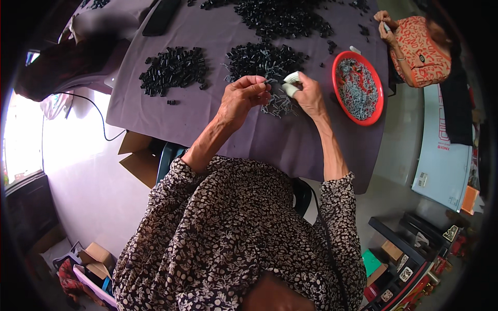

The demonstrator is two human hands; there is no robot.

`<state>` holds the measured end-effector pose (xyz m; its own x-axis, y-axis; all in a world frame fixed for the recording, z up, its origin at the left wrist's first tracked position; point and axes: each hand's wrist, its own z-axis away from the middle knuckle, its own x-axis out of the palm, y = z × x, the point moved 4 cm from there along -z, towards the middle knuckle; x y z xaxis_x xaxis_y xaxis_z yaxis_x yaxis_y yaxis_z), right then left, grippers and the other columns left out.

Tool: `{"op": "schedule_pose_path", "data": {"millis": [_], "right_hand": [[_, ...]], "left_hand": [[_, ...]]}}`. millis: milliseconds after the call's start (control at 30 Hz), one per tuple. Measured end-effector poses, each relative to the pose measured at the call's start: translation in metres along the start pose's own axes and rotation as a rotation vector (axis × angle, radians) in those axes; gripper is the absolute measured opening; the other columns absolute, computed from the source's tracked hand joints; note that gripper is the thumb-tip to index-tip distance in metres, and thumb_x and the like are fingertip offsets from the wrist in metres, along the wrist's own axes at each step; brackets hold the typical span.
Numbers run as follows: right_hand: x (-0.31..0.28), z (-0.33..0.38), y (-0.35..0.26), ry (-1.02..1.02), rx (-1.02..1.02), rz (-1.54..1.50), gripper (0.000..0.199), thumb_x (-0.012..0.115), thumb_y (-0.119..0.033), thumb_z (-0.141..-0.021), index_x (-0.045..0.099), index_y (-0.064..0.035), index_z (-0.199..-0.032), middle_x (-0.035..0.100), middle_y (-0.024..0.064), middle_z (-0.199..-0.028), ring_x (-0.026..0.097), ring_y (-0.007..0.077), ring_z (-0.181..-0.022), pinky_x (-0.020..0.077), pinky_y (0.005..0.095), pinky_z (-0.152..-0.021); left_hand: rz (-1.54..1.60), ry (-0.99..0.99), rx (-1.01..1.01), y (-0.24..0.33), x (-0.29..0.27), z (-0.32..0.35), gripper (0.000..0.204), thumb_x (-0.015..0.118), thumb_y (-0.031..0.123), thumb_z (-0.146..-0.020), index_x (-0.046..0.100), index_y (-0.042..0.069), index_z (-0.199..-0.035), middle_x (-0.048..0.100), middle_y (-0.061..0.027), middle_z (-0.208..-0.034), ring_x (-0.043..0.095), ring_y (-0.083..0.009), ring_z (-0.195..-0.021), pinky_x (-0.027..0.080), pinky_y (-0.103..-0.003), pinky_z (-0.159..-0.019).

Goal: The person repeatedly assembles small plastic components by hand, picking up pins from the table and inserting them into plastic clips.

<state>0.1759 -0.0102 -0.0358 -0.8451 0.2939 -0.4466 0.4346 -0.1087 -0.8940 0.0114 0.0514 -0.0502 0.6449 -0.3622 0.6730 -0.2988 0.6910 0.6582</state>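
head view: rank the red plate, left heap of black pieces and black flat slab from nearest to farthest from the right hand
From the right hand:
1. Red plate: to its right.
2. Left heap of black pieces: to its left, past the left hand.
3. Black flat slab: far left, beyond that heap.

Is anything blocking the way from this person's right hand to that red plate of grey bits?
Nothing visible does. Only a strip of purple tablecloth shows between the right hand and the red plate. The nearest black heap lies beyond the hands, off to the left of that path.
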Motion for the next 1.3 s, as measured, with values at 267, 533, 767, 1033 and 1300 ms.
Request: {"op": "schedule_pose_path", "data": {"millis": [267,533,767,1033,1300], "right_hand": [[-0.010,0.019,-0.043,-0.016,-0.053,-0.123,0.013,0.059,-0.003,-0.077,0.058,-0.0013,-0.089,0.059,-0.0018,-0.076,0.053,0.0044,-0.071,0.0432,0.0200,-0.065],[-0.017,0.025,-0.089,0.240,-0.457,0.428,0.017,0.061,0.000,-0.070,0.057,-0.0001,-0.087,0.059,0.0114,-0.079,0.058,0.0270,-0.073,0.0466,0.0344,-0.064],[-0.034,0.028,-0.120,0.300,-0.627,0.657,0.016,0.063,0.001,-0.068,0.057,0.0002,-0.083,0.056,0.0114,-0.076,0.056,0.0277,-0.067,0.0454,0.0336,-0.061],[-0.060,0.018,-0.096,0.252,-0.219,-0.600,0.018,0.057,-0.007,-0.080,0.060,0.0012,-0.097,0.062,0.0077,-0.082,0.058,0.0159,-0.076,0.0459,0.0296,-0.076],[-0.058,0.016,-0.101,0.194,-0.189,-0.403,0.019,0.060,-0.007,-0.078,0.060,0.0016,-0.096,0.062,0.0053,-0.084,0.058,0.0127,-0.078,0.0448,0.0259,-0.077]], "left_hand": [[0.015,-0.084,0.065,0.002,0.034,-0.004,0.007,0.054,0.004,-0.085,0.056,0.003,-0.091,0.059,-0.0053,-0.083,0.057,-0.0134,-0.074,0.048,-0.028,-0.072],[-0.028,-0.070,0.184,0.010,0.052,-0.002,0.010,0.057,0.003,-0.083,0.058,0.002,-0.093,0.059,-0.0030,-0.084,0.057,-0.0113,-0.076,0.048,-0.025,-0.071],[0.020,-0.094,0.241,0.025,0.077,0.002,0.010,0.058,0.002,-0.081,0.058,-0.001,-0.091,0.060,-0.0047,-0.082,0.057,-0.0104,-0.071,0.048,-0.024,-0.068],[-0.131,-0.181,0.317,0.039,0.093,0.009,0.013,0.058,0.004,-0.082,0.059,-0.001,-0.093,0.063,-0.0085,-0.085,0.060,-0.0130,-0.076,0.049,-0.026,-0.073],[-0.283,-0.173,0.350,0.043,0.092,0.014,0.013,0.058,0.004,-0.081,0.060,-0.001,-0.093,0.063,-0.0058,-0.082,0.060,-0.0114,-0.074,0.049,-0.024,-0.072]]}}
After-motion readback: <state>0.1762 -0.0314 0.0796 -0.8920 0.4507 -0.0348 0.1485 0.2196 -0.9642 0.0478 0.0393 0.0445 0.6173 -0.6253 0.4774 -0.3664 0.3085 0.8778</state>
